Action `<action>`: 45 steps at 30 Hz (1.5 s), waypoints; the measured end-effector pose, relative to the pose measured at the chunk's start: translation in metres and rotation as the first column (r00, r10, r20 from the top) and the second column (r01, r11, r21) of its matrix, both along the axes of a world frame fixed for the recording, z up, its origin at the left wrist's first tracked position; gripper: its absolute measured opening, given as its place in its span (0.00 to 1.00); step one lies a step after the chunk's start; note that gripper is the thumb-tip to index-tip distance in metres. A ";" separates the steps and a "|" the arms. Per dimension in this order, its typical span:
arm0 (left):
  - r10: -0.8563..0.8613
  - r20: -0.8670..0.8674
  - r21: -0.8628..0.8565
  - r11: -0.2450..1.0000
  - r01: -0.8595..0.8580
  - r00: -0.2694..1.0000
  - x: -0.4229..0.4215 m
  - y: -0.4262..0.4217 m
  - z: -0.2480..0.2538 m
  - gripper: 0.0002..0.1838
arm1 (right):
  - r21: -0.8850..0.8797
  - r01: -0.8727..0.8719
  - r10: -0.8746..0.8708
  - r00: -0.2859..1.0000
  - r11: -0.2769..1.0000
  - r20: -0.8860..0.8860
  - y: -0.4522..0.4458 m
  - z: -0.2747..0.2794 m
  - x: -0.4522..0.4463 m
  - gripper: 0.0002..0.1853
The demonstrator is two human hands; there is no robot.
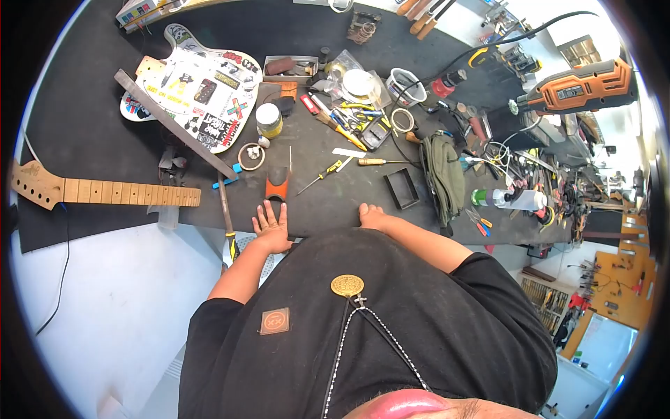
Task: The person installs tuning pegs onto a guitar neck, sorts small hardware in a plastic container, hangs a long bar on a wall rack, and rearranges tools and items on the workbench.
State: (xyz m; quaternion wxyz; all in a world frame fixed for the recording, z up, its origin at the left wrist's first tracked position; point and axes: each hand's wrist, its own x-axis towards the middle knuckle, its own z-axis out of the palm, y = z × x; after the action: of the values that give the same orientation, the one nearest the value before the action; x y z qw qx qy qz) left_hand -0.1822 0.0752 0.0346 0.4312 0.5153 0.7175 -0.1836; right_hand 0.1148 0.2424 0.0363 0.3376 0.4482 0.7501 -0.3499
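Observation:
My left hand (272, 229) lies on the near edge of the dark bench (314, 216), fingers spread and holding nothing. Just beyond its fingertips is an orange and black piece (277, 183). My right hand (371, 215) rests on the same edge further right, its fingers curled in; whether anything is inside cannot be seen. A black square frame (400, 189) lies to the right of it. Beyond the hands are a yellow and black screwdriver (319, 177), a wooden-handled tool (380, 161) and a roll of tape (251, 156).
A stickered guitar body (202, 87) lies at the back left, crossed by a long bar (174, 126). The guitar neck (105, 192) juts over the left edge. A green bag (442, 174), a bottle (509, 200) and an orange power tool (583, 87) are on the right.

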 end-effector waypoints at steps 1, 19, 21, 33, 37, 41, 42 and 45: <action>-0.002 0.001 -0.005 1.000 0.002 1.000 0.000 0.000 0.001 0.76 | -0.015 0.005 -0.005 1.000 1.000 -0.010 0.001 -0.010 0.004 0.47; -0.013 -0.002 -0.046 0.999 0.013 1.000 0.002 0.008 0.011 0.73 | -0.075 0.073 -0.082 0.989 0.995 -0.126 0.002 -0.021 0.016 0.39; -0.015 -0.005 -0.043 0.999 0.015 1.000 0.003 0.006 0.009 0.74 | -0.069 0.072 -0.080 0.990 0.995 -0.121 0.001 -0.019 0.016 0.38; -0.022 -0.004 -0.036 0.999 0.022 1.000 0.002 0.005 0.010 0.75 | -0.088 0.048 -0.058 0.992 0.995 -0.109 0.002 -0.008 0.015 0.37; -0.018 -0.003 -0.025 1.000 0.018 1.000 0.002 0.005 0.009 0.75 | -0.081 -0.078 0.068 0.990 0.994 -0.124 0.012 -0.023 0.014 0.31; -0.023 0.017 -0.014 1.000 0.023 1.000 0.000 0.003 0.007 0.76 | -0.250 -0.216 0.173 0.968 0.944 -0.183 0.085 0.025 -0.042 0.26; -0.020 0.018 -0.012 1.000 0.021 1.000 -0.002 0.002 0.007 0.77 | -0.029 -0.214 0.195 0.930 0.976 -0.311 0.104 0.020 -0.054 0.24; -0.026 0.023 -0.025 0.999 0.027 0.999 -0.001 0.002 0.004 0.77 | 0.320 0.148 0.019 0.886 0.936 -0.464 0.171 0.031 -0.095 0.23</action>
State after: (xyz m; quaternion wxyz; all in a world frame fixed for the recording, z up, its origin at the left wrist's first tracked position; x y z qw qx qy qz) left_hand -0.1831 0.0774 0.0390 0.4433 0.5213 0.7034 -0.1924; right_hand 0.0200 0.4139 0.0676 0.0540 0.4299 0.8427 -0.3196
